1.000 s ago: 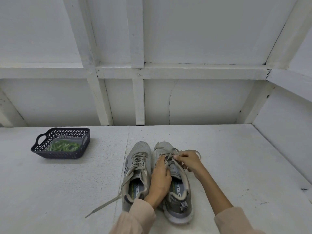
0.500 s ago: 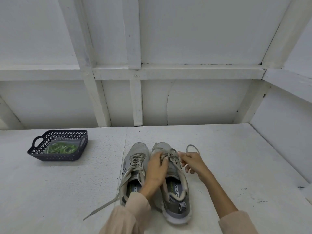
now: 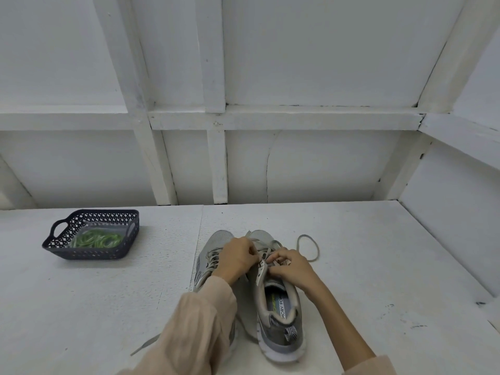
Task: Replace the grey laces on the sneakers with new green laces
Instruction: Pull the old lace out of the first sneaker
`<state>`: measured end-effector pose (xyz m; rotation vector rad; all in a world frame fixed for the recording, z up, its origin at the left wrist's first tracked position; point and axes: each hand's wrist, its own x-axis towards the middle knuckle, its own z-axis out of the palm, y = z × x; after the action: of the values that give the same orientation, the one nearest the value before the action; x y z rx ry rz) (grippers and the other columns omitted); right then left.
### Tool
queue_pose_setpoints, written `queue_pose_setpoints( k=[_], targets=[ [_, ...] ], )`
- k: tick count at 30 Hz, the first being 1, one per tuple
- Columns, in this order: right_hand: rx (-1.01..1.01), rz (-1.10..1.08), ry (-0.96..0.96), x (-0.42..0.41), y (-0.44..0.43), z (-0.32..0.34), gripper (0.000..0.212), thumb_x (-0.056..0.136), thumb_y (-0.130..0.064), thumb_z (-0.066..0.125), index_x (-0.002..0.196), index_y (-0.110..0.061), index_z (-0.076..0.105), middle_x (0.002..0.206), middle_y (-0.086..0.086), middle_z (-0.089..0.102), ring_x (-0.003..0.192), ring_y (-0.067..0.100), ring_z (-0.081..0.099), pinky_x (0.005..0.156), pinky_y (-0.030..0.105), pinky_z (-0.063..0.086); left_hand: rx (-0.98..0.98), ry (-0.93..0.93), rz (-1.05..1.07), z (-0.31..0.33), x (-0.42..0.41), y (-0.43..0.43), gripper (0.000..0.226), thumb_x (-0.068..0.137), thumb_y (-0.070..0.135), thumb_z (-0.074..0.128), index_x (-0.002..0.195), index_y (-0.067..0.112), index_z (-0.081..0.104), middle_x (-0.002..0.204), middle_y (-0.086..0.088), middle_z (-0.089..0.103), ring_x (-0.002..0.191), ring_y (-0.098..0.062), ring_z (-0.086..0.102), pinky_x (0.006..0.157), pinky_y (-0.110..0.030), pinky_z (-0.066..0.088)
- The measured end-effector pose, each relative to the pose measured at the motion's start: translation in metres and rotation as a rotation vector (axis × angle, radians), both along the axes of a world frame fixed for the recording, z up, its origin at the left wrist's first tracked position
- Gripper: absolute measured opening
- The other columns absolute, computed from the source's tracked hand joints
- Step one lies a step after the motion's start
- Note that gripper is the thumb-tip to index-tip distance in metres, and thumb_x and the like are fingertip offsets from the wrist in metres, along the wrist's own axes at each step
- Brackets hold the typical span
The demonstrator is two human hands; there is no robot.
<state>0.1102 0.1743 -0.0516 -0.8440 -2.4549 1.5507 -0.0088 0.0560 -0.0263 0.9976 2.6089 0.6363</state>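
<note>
Two grey sneakers stand side by side on the white table, toes pointing away from me. My left hand (image 3: 238, 257) reaches across the left sneaker (image 3: 213, 247) and pinches the grey lace (image 3: 311, 249) near the toe end of the right sneaker (image 3: 278, 318). My right hand (image 3: 293, 267) pinches the same lace at the eyelets on the right side. A loose loop of that lace lies on the table to the right. The green laces (image 3: 96, 239) lie coiled in a dark basket at the left.
The dark perforated basket (image 3: 67, 249) sits at the left of the table (image 3: 378, 266). A loose grey lace end (image 3: 144, 345) from the left sneaker trails toward the near edge. White panelled walls close in the back and right.
My left hand has moved forward from the tongue toward the toe end of the right sneaker. A loop of grey lace has come free and now lies on the table to the right.
</note>
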Motion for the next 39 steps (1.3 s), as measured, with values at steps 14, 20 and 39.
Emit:
queue_pose_setpoints(
  k=[14,20,39],
  targets=[
    [0.072,-0.049,0.043,0.001,-0.009,-0.013,0.016,0.062,-0.040,0.073,0.076,-0.048,0.070,0.101,-0.013,0.066,0.093,0.002,0.060,0.082,0.033,0.050,-0.075,-0.138,-0.039,0.003,-0.008,0.006,0.019,0.094,0.027,0.059,0.096,0.011,0.068,0.102,-0.010,0.071,0.089,-0.024,0.065,0.081,-0.025,0.046],
    [0.100,-0.049,0.042,0.003,-0.011,-0.012,0.013,0.069,-0.038,0.073,0.078,-0.046,0.068,0.105,-0.013,0.062,0.098,0.004,0.058,0.083,0.029,0.048,0.131,-0.156,0.121,-0.013,-0.017,0.005,0.012,0.092,0.009,0.047,0.090,0.008,0.059,0.094,-0.017,0.069,0.089,-0.037,0.066,0.076,-0.047,0.056],
    [0.077,-0.076,0.034,0.004,-0.012,-0.011,0.015,0.072,-0.035,0.075,0.080,-0.045,0.069,0.105,-0.012,0.058,0.095,0.004,0.057,0.085,0.032,0.048,0.239,-0.234,0.105,-0.015,-0.015,0.005,0.020,0.086,0.011,0.069,0.067,0.013,0.065,0.073,-0.011,0.071,0.068,-0.026,0.069,0.072,-0.042,0.059]
  ],
)
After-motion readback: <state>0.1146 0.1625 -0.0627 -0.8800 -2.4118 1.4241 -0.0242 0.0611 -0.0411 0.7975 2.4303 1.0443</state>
